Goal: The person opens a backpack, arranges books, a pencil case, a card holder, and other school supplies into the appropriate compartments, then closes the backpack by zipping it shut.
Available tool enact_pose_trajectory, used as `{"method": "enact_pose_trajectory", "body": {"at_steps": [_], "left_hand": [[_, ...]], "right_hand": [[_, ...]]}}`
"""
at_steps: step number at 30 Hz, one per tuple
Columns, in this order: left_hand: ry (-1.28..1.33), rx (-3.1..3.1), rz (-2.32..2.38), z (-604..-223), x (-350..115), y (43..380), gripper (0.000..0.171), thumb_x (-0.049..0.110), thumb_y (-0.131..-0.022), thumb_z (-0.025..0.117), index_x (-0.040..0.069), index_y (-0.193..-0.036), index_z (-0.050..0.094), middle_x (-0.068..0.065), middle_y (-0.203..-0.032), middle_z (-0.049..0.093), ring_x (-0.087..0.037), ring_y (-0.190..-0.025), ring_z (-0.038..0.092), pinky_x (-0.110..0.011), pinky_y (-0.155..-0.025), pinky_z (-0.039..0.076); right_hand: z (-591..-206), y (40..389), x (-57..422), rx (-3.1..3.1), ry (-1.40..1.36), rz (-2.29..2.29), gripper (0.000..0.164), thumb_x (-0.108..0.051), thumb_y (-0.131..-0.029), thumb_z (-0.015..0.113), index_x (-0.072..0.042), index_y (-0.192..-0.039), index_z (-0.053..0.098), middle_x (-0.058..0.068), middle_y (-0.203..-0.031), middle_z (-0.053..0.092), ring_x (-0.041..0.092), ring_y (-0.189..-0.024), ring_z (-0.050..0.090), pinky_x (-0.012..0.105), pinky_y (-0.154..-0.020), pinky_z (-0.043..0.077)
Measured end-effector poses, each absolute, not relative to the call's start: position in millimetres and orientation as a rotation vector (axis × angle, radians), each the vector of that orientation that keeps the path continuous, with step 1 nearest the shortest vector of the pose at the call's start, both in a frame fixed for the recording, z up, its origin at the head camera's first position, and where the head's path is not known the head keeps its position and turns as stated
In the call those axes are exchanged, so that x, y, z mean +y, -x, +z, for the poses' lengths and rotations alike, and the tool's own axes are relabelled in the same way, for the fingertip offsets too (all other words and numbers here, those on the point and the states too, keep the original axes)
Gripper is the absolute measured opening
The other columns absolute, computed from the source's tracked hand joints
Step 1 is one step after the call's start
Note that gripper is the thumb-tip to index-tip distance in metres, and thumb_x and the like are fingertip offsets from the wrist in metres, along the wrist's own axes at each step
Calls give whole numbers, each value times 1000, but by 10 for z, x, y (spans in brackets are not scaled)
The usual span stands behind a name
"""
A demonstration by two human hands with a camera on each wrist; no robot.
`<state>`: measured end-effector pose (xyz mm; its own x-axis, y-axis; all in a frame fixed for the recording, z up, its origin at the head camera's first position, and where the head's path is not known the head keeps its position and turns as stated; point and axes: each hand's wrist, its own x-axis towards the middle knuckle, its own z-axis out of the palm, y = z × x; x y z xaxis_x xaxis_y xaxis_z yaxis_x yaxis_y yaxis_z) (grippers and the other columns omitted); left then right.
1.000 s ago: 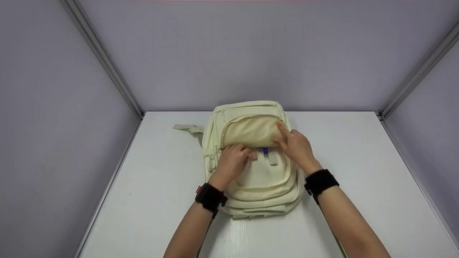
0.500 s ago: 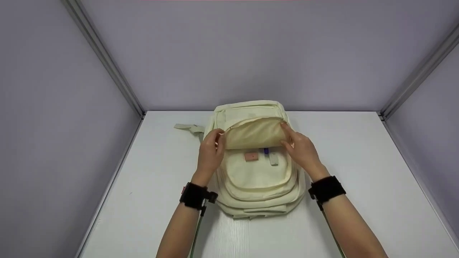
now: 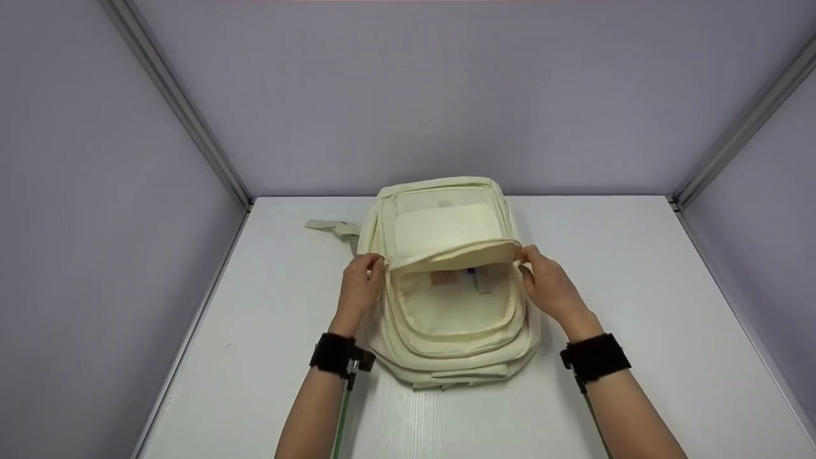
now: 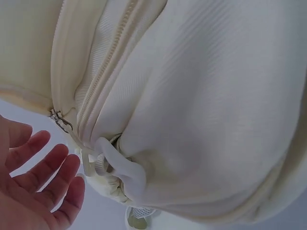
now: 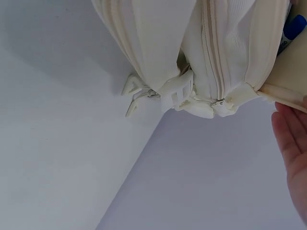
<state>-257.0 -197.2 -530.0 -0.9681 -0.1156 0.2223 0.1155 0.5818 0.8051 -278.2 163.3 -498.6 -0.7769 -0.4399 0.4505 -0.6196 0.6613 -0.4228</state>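
A cream backpack (image 3: pixel 446 223) lies on the white table, its front pocket flap (image 3: pixel 459 258) folded partway down. My right hand (image 3: pixel 553 287) pinches the flap's right edge; in the right wrist view its fingers (image 5: pixel 290 136) lie along that edge. At the left corner is my left hand (image 3: pixel 359 287), its fingers (image 4: pixel 53 167) loosely bent beside a metal zipper pull (image 4: pixel 61 120) with nothing between them. Under the flap, inside the pocket, show a pink rectangular piece (image 3: pixel 444 278), a blue-capped marker (image 5: pixel 293 28) and a small pale grey piece (image 3: pixel 484 287).
A grey strap (image 3: pixel 333 225) sticks out from the backpack's left side. Pale buckles (image 5: pixel 175 93) hang at its side in the right wrist view. The table (image 3: pixel 255 357) is bounded by grey panels (image 3: pixel 408 95) at the back and both sides.
The pocket flap has come down towards me, over the upper part of the small items. The left hand left the pocket for the flap's left corner; both hands have moved lower.
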Motion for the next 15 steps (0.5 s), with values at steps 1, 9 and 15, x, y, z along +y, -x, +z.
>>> {"method": "enact_pose_trajectory", "body": {"at_steps": [1,9,15], "left_hand": [[13,-2581,-1328,-5313,-1975,2566,20,13,-101,55,0,-106,69,-11,-98,65,-25,-92,62,-40,-77,51],[68,-2606,-1304,-5354,-1975,2531,18,9,-98,60,-1,-110,70,-12,-100,67,-25,-91,64,-39,-80,51],[62,-2625,-1296,-5372,-1960,2523,19,6,-94,63,-2,-111,68,-12,-101,66,-25,-94,63,-39,-82,51]], "right_hand": [[-4995,2769,1646,-2567,-847,821,27,17,-88,60,-1,-104,49,20,-98,65,36,-86,66,45,-68,53],[-5019,2721,1679,-2599,-856,992,27,20,-95,35,-2,-94,52,11,-105,72,32,-101,67,45,-82,53],[-4947,2688,1581,-2718,-789,993,19,-3,-100,52,-2,-119,53,10,-104,71,27,-64,62,41,-61,50]]}}
